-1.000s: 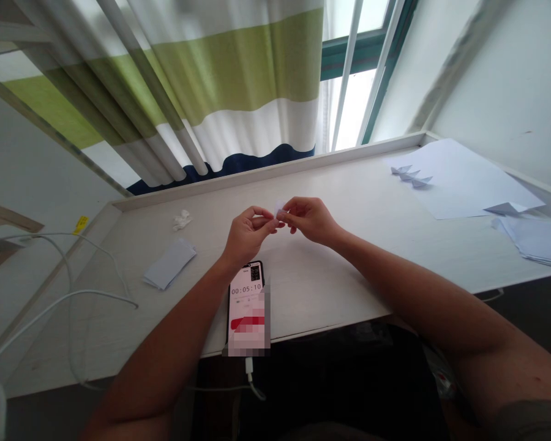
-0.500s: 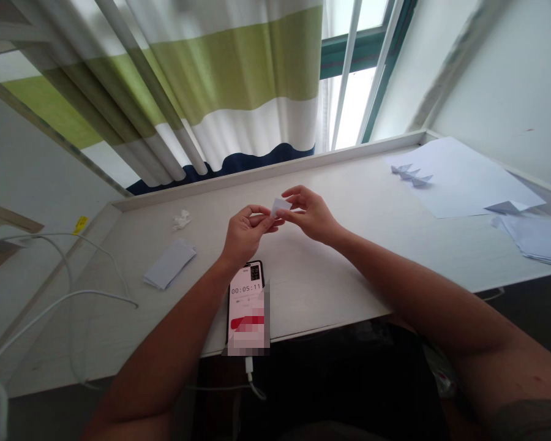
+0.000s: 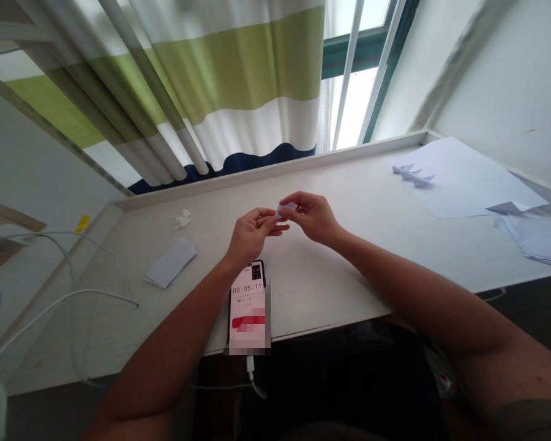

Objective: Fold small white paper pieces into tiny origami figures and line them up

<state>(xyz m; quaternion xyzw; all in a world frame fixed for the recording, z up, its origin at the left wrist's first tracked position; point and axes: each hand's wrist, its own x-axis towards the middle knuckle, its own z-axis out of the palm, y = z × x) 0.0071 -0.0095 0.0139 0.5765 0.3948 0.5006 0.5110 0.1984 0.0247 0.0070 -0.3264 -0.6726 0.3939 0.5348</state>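
Above the middle of the white desk (image 3: 349, 257), both my hands pinch one small folded piece of white paper (image 3: 284, 209). My left hand (image 3: 252, 233) grips it from the left with thumb and fingertips curled in. My right hand (image 3: 314, 215) pinches it from the right, fingers closed over its top edge. Most of the paper is hidden between the fingers. Just below my left wrist a phone (image 3: 248, 306) lies on the desk with a timer on its screen.
A folded paper slip (image 3: 171, 262) and a crumpled scrap (image 3: 182, 218) lie to the left. White cables (image 3: 73, 294) loop over the left side. At the far right lie a large sheet (image 3: 468, 184), small folded paper shapes (image 3: 413, 174) and a paper stack (image 3: 537, 239). Striped curtain behind.
The paper piece has been turned and pressed smaller between my fingertips; my right fingers, spread a moment ago, have closed over it. Both hands stayed in the same spot.
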